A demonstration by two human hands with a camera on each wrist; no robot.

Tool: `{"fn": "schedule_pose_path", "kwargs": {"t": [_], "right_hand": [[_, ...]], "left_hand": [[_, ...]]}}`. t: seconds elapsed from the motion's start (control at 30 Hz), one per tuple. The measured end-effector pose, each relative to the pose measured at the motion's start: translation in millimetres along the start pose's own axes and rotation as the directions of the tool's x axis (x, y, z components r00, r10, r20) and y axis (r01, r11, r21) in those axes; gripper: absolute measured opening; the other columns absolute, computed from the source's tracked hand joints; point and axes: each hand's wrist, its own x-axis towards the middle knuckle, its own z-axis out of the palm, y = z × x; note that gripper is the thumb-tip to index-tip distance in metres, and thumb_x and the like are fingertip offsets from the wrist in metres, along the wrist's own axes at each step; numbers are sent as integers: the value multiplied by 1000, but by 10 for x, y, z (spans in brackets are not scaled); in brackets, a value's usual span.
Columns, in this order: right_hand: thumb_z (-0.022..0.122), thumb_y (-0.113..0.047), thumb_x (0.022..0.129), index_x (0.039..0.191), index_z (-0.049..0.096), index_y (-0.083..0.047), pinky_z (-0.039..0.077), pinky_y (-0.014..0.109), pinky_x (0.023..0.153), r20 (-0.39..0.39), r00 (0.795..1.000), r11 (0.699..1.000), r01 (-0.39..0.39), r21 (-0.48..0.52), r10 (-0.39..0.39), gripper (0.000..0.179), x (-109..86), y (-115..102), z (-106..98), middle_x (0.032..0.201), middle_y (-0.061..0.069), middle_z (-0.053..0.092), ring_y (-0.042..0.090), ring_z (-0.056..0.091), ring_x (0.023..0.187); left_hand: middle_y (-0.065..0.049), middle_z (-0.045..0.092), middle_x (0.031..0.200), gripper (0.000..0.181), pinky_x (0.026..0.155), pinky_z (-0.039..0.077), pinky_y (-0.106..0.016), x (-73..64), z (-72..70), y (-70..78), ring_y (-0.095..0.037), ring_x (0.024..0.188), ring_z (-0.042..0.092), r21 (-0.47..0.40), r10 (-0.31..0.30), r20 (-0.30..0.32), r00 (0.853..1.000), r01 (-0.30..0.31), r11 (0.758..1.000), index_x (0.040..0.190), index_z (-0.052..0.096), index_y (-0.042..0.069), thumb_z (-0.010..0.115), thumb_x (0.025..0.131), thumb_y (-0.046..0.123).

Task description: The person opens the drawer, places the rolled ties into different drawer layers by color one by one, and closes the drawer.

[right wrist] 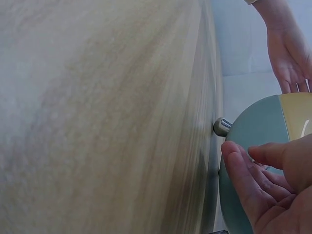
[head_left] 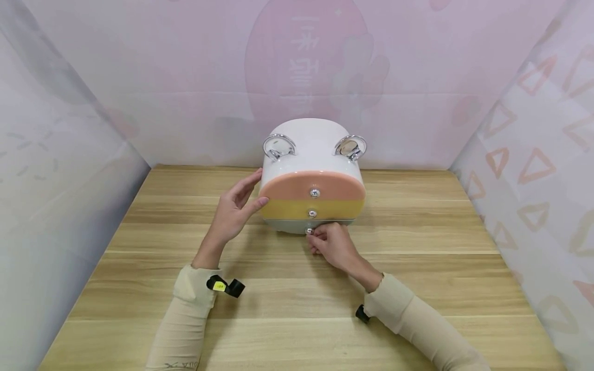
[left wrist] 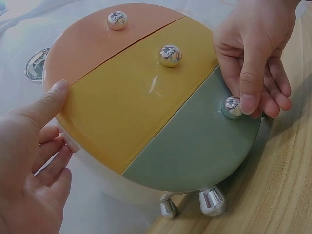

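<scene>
A small rounded drawer cabinet [head_left: 312,178] has a white body and three stacked drawer fronts, each with a shiny round knob. Orange [left wrist: 97,44] is on top, yellow [left wrist: 131,92] in the middle and green [left wrist: 195,141] at the bottom. My right hand [head_left: 335,247] is at the green front, thumb and fingers at its silver knob [left wrist: 232,107], pinching it from the side. My left hand [head_left: 234,208] rests against the cabinet's left side. Its thumb lies straight on the front edge and its fingers reach along the side. All three drawers appear closed.
Two silver ring-shaped ears [head_left: 279,147] stick up from the cabinet top, and short silver feet [left wrist: 212,201] carry it. It stands near the back of a wooden table [head_left: 278,319]. Printed cloth walls [head_left: 185,87] enclose the table at the back and sides.
</scene>
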Motion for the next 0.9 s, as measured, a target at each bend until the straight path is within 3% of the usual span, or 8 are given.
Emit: {"fn": "schedule_pose_path", "kwargs": {"t": [0.67, 0.9], "right_hand": [[74, -11, 100, 88, 81, 3, 61, 20, 56, 21, 1000, 1000, -22, 4, 22, 19, 33, 10, -25, 78, 14, 79, 28, 78, 69], [75, -12, 99, 91, 82, 0, 57, 20, 54, 8, 1000, 998, 21, -53, -21, 17, 18, 27, -16, 77, 10, 79, 22, 76, 66]], "left_hand": [[-6, 50, 164, 58, 128, 34, -21, -6, 3, -11, -20, 156, 42, 11, -7, -2, 1000, 8, 1000, 154, 56, 12, 74, 99, 8], [-1, 48, 165, 58, 131, 32, -26, -21, -27, -8, -17, 157, 40, 33, -40, 12, 999, 39, 999, 154, 55, 17, 75, 100, 12]]}}
